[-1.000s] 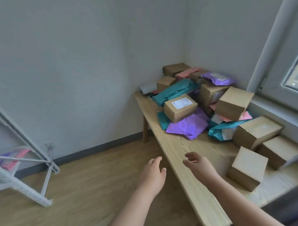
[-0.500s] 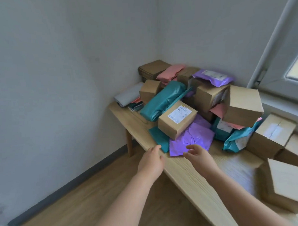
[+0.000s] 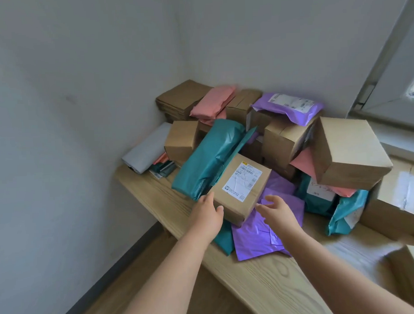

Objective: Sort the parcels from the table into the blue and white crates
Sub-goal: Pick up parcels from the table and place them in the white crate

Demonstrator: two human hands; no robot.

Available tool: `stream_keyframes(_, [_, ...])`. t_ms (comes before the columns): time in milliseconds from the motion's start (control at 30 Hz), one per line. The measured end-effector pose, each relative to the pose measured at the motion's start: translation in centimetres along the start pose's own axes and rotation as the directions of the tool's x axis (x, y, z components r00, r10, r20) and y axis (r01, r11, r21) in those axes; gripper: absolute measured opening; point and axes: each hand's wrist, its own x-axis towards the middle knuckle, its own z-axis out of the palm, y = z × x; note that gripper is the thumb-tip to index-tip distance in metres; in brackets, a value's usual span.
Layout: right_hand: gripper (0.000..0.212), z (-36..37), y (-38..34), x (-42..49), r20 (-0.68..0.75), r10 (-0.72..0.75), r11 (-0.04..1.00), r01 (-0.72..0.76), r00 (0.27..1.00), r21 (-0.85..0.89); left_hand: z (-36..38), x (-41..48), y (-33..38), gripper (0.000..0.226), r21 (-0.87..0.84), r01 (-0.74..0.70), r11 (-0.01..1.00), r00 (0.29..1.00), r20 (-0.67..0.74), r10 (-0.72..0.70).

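With both forearms stretched out over the near edge of the wooden table, the left hand lay at the near-left corner of the labelled box, its fingers straight along that edge and its thumb against the near face, touching or a hair short of it; I could not tell which. The right hand hovered just right of the same box, above the purple mailer, with fingers loosely spread and holding nothing. That box sat between the two hands, directly ahead of them and slightly tilted, resting partly on the purple mailer and on a flat teal mailer below it. Its long axis ran away from the person and a little to the right, so the hands flanked its long sides. The left was the nearer one, and the right, in my judgement, needed to close in on the far-right side before a two-handed lift. Just behind the box leaned a long teal mailer, touching its far-left edge and likely to slide once the box left. Farther back, more parcels were piled into the corner: a large brown box, a pink mailer and a grey mailer. The crates were out of view.
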Motion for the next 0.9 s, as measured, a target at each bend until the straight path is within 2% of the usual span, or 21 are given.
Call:
stream_keyframes(167, [0.070, 1.8, 0.9, 3.6, 0.009, 0.158, 0.981, -0.158, 0.987, 0.116, -0.1, 4.8, -1.2, 0.055, -0.047, 0.118, 0.992, 0.991, 0.068, -0.115])
stream_keyframes(267, [0.070, 2.7, 1.1, 5.0, 0.027, 0.206, 0.970, -0.208, 0.978, 0.123, 0.3, 7.1, -1.7, 0.055, -0.137, 0.165, 0.977, 0.979, 0.140, -0.146])
stream_keyframes(400, [0.037, 3.8, 1.0, 5.6, 0.080, 0.273, 0.934, -0.284, 0.959, 0.215, 0.3, 8.8, -2.0, 0.060, -0.226, 0.186, 0.956, 0.962, 0.239, -0.130])
stream_keyframes(467, [0.031, 4.4, 0.9, 5.6, 0.087, 0.273, 0.931, -0.286, 0.958, 0.228, 0.3, 9.4, -2.3, 0.060, -0.236, 0.188, 0.953, 0.955, 0.271, -0.121])
stream_keyframes(533, [0.034, 4.9, 0.7, 5.6, 0.084, 0.262, 0.931, -0.275, 0.961, 0.241, 0.3, 9.8, -2.6, 0.058, -0.266, 0.199, 0.943, 0.954, 0.274, -0.124])
stream_keyframes(700, [0.044, 4.9, 0.2, 4.4, 0.006, 0.248, 0.930, -0.240, 0.969, 0.277, -0.7, 9.8, -2.6, 0.035, -0.430, 0.295, 0.853, 0.934, 0.319, -0.163])
stream_keyframes(800, [0.040, 4.0, 0.1, 3.0, -0.024, 0.215, 0.921, -0.194, 0.976, 0.337, -1.2, 8.7, -2.3, 0.044, -0.491, 0.342, 0.801, 0.905, 0.401, -0.141])
stream_keyframes(900, [0.048, 2.5, -0.3, 1.2, -0.077, 0.208, 0.910, -0.164, 0.975, 0.380, -1.6, 7.2, -2.0, 0.063, -0.529, 0.348, 0.774, 0.888, 0.450, -0.092])
